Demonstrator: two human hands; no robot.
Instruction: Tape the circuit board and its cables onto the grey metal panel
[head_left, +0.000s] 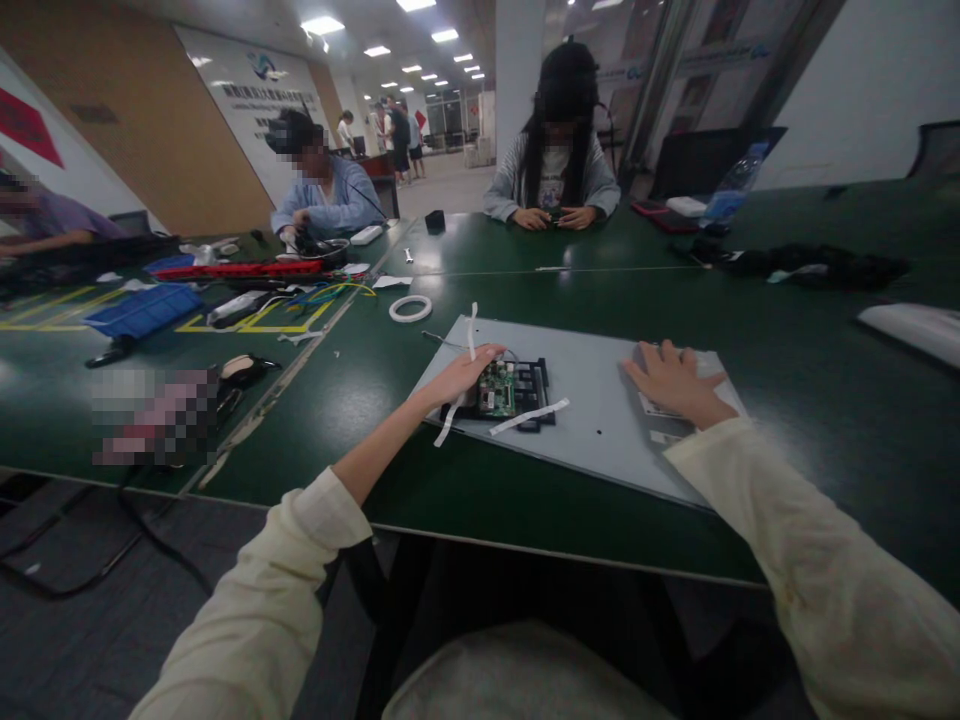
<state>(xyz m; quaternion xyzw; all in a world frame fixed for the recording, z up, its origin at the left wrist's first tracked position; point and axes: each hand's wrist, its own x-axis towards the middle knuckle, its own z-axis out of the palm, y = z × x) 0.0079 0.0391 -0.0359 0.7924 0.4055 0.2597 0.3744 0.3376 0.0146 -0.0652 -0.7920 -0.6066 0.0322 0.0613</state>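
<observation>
Your grey panel (592,420) is a flat, matte rectangle lying on the dark green, faintly glossy counter (795,360). Near its left end sits a small green circuit board (497,390) studded with tiny parts, with a black slotted frame (536,385) just beside it. Thin white tape strips (529,416) lie across and beside the board — one runs out under your left hand.

Your left hand (457,378) reaches forward with the arm nearly straight, cream sleeve pushed back; its fingers (487,352) are stretched out and rest at the board's left edge, gripping nothing that you can see. Your right hand (675,382) lies palm down on the panel's right end, fingers spread flat, pressing rather than holding.

Beyond the panel a white tape ring (410,308) lies on the counter, well apart. Farther left are a blue tray (142,310) and loose cables (322,295). Two other people (555,150) sit across the counter, hands busy with their own small things.
</observation>
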